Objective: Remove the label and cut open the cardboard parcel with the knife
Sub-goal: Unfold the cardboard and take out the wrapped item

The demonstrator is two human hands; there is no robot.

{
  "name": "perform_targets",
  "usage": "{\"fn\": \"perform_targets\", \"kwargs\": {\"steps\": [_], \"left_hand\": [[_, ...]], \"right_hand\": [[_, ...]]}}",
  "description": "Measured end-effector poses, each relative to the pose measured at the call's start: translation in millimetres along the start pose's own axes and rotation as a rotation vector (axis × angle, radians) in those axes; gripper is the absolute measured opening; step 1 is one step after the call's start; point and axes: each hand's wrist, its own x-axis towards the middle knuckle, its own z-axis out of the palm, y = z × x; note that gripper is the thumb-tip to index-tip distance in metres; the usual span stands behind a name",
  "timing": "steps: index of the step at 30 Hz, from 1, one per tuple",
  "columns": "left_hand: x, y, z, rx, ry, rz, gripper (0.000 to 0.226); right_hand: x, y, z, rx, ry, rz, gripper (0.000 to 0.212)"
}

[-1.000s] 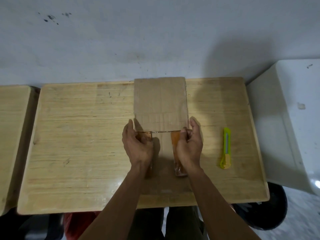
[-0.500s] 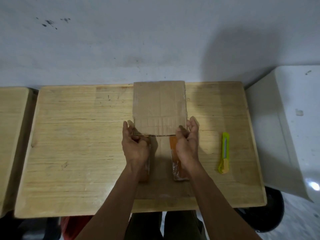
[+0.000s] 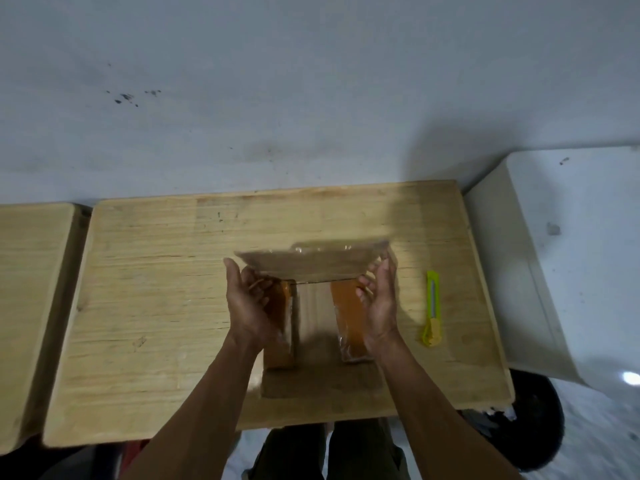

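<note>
Gripping one cardboard parcel (image 3: 313, 327) mid-worktop (image 3: 156, 306), your two hands, left hand (image 3: 251, 303) and right hand (image 3: 379, 299), curl fingers round its raised far flap (image 3: 311, 263). Two orange packets (image 3: 349, 320) lie inside. One knife (image 3: 432, 311) rests just right.

Two hands (image 3: 311, 299), one parcel (image 3: 311, 263), one knife (image 3: 432, 311).

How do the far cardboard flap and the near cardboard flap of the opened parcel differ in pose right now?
The far cardboard flap is raised and blurred, held at its corners by the left hand and right hand. The near cardboard flap lies flat on the wooden table, untouched. Both are plain brown.
</note>
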Motion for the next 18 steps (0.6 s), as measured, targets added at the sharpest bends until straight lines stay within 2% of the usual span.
{"fn": "perform_targets", "kwargs": {"steps": [6, 11, 16, 18], "left_hand": [[-1, 7, -19, 0.190, -0.219, 0.001, 0.065], [-11, 14, -29, 0.288, -0.293, -0.012, 0.056], [-14, 21, -40, 0.499, -0.375, -0.009, 0.019], [-12, 25, -41, 0.585, -0.398, 0.001, 0.021]], "right_hand": [[-6, -3, -28, -0.065, -0.183, 0.037, 0.061], [-4, -7, -46, -0.177, -0.346, 0.105, 0.056], [-4, -6, -59, -0.388, -0.480, 0.091, 0.062], [-2, -8, -61, -0.452, -0.515, 0.084, 0.068]]}}
